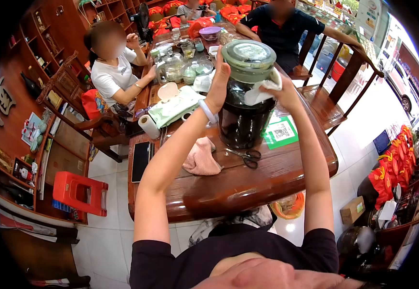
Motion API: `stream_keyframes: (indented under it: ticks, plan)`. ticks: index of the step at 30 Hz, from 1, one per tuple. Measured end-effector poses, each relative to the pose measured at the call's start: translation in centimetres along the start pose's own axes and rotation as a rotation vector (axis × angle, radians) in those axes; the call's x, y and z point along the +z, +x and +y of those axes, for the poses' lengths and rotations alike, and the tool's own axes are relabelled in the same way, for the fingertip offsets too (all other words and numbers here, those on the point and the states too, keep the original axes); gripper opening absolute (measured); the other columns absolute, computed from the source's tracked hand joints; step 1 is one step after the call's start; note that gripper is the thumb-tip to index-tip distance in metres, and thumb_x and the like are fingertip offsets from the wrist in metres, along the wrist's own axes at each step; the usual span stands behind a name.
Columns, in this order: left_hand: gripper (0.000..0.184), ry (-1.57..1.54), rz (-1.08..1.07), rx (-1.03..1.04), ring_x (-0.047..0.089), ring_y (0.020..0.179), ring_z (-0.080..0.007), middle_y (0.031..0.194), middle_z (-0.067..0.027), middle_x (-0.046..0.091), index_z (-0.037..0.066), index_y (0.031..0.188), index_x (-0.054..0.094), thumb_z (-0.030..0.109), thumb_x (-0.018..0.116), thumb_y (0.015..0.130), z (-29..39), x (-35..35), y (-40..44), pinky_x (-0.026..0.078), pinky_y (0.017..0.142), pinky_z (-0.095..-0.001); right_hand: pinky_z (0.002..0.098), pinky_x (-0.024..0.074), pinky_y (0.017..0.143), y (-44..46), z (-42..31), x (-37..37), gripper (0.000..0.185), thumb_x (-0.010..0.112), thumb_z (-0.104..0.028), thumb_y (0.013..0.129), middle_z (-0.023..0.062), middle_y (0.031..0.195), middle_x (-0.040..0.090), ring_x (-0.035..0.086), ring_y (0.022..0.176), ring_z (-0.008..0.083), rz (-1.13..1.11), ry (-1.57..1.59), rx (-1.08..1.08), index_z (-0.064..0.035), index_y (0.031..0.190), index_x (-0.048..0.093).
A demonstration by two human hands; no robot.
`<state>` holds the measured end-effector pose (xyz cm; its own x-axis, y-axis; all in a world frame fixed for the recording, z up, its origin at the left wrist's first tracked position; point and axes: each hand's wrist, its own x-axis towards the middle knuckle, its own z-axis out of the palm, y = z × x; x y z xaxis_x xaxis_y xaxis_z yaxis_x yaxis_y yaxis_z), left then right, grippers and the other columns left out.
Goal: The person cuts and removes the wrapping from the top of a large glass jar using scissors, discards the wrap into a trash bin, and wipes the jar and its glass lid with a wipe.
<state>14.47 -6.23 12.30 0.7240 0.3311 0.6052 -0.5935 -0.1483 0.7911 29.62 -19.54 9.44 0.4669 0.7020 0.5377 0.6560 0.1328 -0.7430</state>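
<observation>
A large glass jar [244,118] with dark contents stands upright on the wooden table, a thick round glass lid [249,54] on its mouth. My left hand [217,84] grips the jar's left side near the neck; its fingertips are partly hidden by the glass. On the other side, my right hand [285,91] pinches a white tissue [262,92] and presses it against the jar just below the neck. Close to the jar's base lie black-handled scissors [251,158], a crumpled pink cloth [202,158] and a green QR-code card [281,132].
On the table [267,185] are a dark phone [142,161], a paper roll [149,126], a pale green wipes pack [178,105] and glass teaware [173,67]. One person sits left, another at the far right by a wooden chair [337,91]. A red stool [80,193] stands left.
</observation>
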Motion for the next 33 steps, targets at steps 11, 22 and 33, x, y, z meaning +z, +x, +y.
stream_keyframes:
  ticks: [11,22,33]
  plan:
    - [0.086,-0.001,0.006,0.011,0.018,0.131,-0.0206,0.143,-0.0092,0.017,0.007,0.14,0.001,0.065,0.027,0.082,-0.5,-0.2,0.1,0.012,0.108,-0.0337,0.0318,0.0467,0.071,-1.0,0.3,1.7,0.035,0.06,-0.016,0.078,0.0166,0.089,0.062,0.062,0.082,0.0257,0.182,-0.271,-0.138,-0.0004,0.108,0.052]
    - [0.091,-0.123,0.066,-0.004,0.013,0.133,-0.0229,0.144,-0.0128,0.013,0.003,0.139,0.003,0.068,0.028,0.081,-2.0,-2.2,0.8,0.009,0.108,-0.0356,0.0451,0.0322,0.097,-7.7,-5.4,7.1,0.045,0.05,0.001,0.072,0.0248,0.121,0.045,0.043,0.114,0.0377,0.188,-0.988,-0.557,0.0107,0.115,0.045]
    - [0.054,-0.299,0.758,-0.106,0.046,0.105,-0.0227,0.116,-0.0138,0.045,-0.001,0.121,0.038,0.044,0.032,0.092,-3.2,-5.5,-9.8,0.038,0.09,-0.0363,0.0353,0.0442,0.061,4.1,-6.0,13.8,0.015,0.055,-0.018,0.066,0.0126,0.069,0.062,0.06,0.068,0.0254,-0.332,-1.326,-0.478,-0.0069,0.067,0.065]
